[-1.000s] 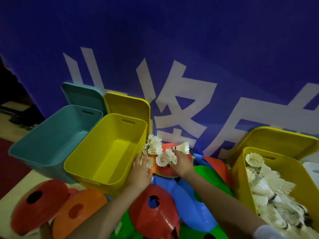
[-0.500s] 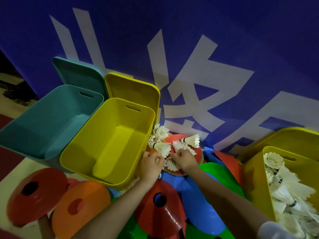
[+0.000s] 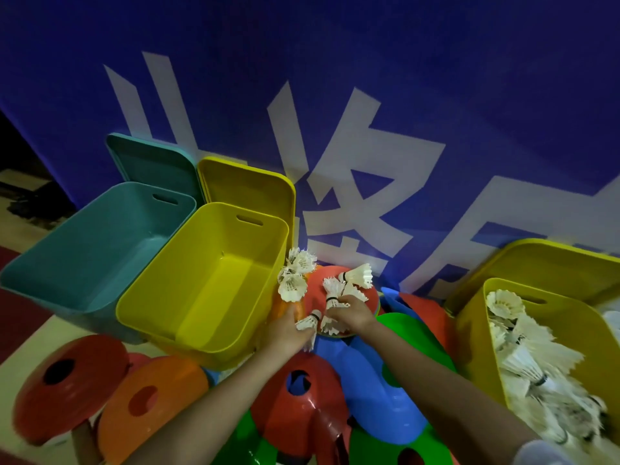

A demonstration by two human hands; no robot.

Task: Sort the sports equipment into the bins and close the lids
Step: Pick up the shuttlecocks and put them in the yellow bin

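Two open bins [image 3: 144, 263] are set side by side at far left, lids [image 3: 235, 186] propped behind; loose shuttlecocks [image 3: 297, 280] lie right of them on piled cones [image 3: 385, 380]; a shuttlecock-filled bin [image 3: 476, 330] is placed at right.

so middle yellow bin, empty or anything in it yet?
Empty. The middle yellow bin shows bare floor and walls; its lid stands behind it, off.

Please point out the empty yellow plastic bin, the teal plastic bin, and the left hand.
Empty yellow plastic bin [image 3: 188, 280]: head view, on its inner left wall.
Teal plastic bin [image 3: 90, 243]: head view, on its inner wall.
Left hand [image 3: 288, 330]: head view, on the back of the hand.
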